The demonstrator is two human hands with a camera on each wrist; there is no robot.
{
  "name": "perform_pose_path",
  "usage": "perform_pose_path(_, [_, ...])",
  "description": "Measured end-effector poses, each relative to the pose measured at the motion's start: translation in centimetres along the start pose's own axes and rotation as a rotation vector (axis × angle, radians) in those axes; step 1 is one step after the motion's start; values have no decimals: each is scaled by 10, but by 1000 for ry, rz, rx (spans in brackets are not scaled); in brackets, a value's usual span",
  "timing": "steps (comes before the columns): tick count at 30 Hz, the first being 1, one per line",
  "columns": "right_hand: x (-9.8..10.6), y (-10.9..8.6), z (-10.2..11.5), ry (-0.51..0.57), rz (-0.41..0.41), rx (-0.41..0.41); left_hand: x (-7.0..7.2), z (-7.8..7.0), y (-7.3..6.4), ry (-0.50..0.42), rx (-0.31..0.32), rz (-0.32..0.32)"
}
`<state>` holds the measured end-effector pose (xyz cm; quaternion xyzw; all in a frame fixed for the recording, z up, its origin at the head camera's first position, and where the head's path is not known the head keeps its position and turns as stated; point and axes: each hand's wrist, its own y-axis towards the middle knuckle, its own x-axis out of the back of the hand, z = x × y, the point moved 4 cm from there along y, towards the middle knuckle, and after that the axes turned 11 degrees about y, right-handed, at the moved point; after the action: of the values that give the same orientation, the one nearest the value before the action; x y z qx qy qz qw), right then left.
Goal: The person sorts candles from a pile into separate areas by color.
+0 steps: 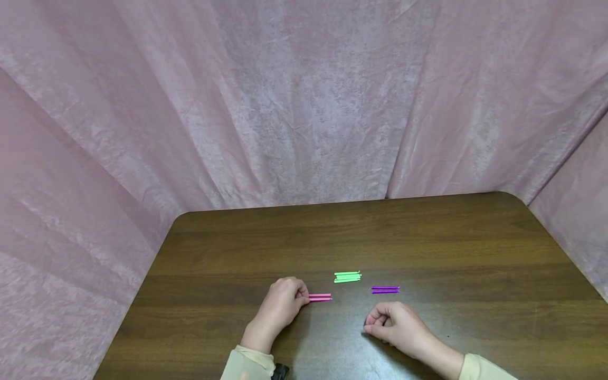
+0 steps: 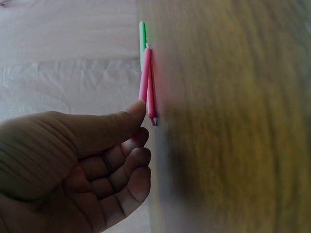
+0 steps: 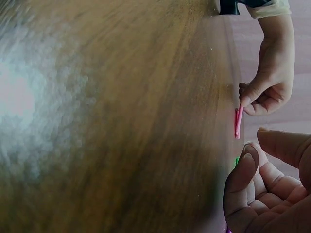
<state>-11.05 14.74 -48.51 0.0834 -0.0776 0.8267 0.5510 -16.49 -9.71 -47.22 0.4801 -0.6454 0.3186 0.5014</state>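
Observation:
My left hand pinches one thin pink candle between thumb and finger, close to the wooden table. Right beside it lies a second pink candle, its wick end toward the hand in the left wrist view. Several green candles lie side by side, beyond and to the right of the pink pair. Farther right is a pair of purple candles. Just in front of the purple pair, my right hand hovers or rests with loosely bent fingers. A gap parts its thumb and index finger, with nothing between them.
The brown wooden table has rounded far corners. Pink velvety curtains hang behind it and along both sides. A dark band shows at the left sleeve's cuff.

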Motion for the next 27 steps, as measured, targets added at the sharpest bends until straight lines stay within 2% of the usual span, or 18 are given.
perform_pose_path(27, [1, -3, 2, 22, 5, -32, 4, -2, -3, 5, 17, -28])
